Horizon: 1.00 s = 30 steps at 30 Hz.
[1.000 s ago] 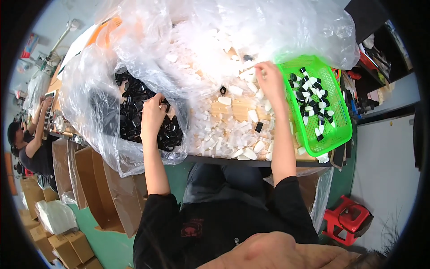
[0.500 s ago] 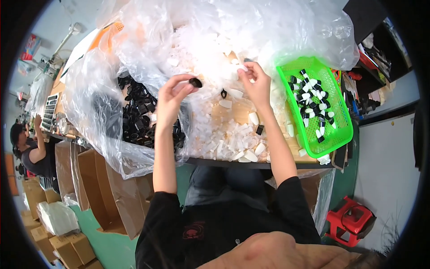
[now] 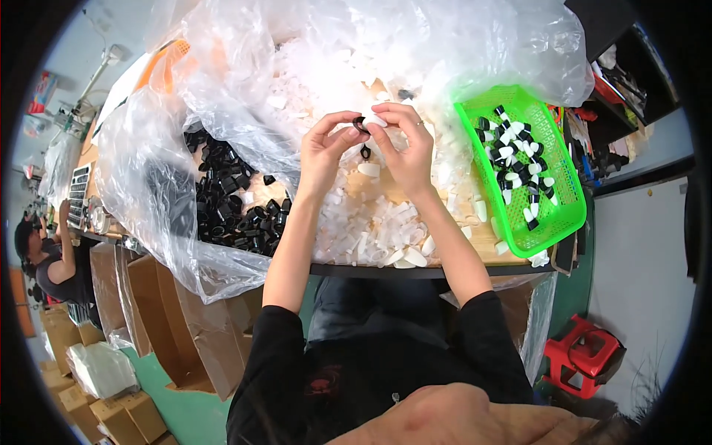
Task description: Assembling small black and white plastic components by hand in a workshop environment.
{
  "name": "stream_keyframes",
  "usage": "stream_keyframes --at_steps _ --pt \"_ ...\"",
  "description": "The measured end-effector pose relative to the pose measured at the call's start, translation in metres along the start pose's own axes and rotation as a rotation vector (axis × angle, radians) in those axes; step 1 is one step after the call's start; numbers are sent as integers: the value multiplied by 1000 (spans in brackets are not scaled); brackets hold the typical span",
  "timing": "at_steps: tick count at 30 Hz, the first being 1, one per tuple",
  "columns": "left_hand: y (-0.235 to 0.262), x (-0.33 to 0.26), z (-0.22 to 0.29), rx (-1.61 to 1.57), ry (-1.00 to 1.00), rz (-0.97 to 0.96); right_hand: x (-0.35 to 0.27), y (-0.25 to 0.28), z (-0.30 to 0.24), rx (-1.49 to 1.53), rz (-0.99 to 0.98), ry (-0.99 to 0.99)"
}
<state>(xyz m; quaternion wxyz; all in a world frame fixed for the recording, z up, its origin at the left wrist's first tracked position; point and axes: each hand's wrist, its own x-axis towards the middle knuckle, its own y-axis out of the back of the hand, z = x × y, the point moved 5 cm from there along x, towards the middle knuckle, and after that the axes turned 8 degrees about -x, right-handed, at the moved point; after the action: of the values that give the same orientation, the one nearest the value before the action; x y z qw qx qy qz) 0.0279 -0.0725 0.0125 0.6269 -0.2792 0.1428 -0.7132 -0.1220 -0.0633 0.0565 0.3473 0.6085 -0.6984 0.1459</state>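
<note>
Over the middle of the table my two hands meet at the fingertips. My left hand pinches a small black plastic ring-shaped part. Against it, my right hand holds a small white plastic piece; the two parts touch, though the fingers partly hide how they fit. Just below them a black looped part and a white oval piece lie on the table. To the left, many black parts are heaped inside a clear plastic bag.
A green basket at the right holds several joined black-and-white pieces. Translucent and white pieces are strewn near the table's front edge. Clear plastic sheeting covers the far side. Cardboard boxes stand lower left, a red stool lower right; another person sits far left.
My hands have come together from apart: the left moved right and up with the black part, the right moved left. The black and white parts now touch.
</note>
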Motion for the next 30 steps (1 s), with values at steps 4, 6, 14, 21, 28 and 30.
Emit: stream_keyframes --at_steps 4,6,14,21,28,30 --pt "-5 -4 0 25 -18 4 -4 -2 0 7 9 -34" --pt "-3 -4 1 20 -15 14 -5 -3 -1 -11 14 -26" --pt "0 -8 3 32 -11 54 -5 -5 -2 -108 6 27" --pt "-10 -9 13 189 -155 76 -8 -10 3 -80 -118 -110" --pt "4 -5 1 186 -168 118 -11 -13 2 -2 -68 -120" --pt "5 -5 0 176 -119 112 -10 -13 4 -55 -107 -100"
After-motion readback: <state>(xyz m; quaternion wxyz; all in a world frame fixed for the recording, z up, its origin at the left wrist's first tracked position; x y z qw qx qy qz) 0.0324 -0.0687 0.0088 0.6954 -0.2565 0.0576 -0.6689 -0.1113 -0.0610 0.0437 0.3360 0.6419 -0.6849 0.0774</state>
